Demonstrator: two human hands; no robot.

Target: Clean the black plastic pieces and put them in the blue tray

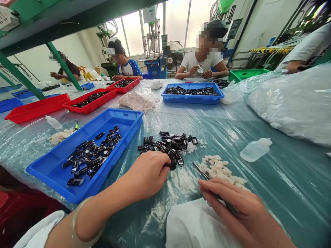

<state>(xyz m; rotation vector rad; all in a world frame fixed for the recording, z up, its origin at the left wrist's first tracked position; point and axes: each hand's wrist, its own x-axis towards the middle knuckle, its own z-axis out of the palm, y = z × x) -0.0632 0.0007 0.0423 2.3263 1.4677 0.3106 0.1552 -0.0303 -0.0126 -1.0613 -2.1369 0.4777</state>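
Note:
My left hand (150, 174) is closed around a small glossy black plastic piece (170, 166), its dark end sticking out past the thumb and finger. It hovers at the near edge of a loose heap of similar black pieces (168, 143) on the plastic-covered table. My right hand (232, 203) grips metal tweezers (201, 170), their tips pointing forward and left, just beside a pile of small off-white pieces (217, 166). Below it lies a white cloth (191, 220). To the left, a blue tray (122, 120) holds many more black pieces. White crumbs (191, 147) lie beside the heap.
A translucent squeeze bottle (254, 150) lies on the right, near a large clear plastic bag (292, 103). Further back are red trays (90, 109), another blue tray (191, 99) and several people seated at the table. A green beam (64, 22) crosses overhead.

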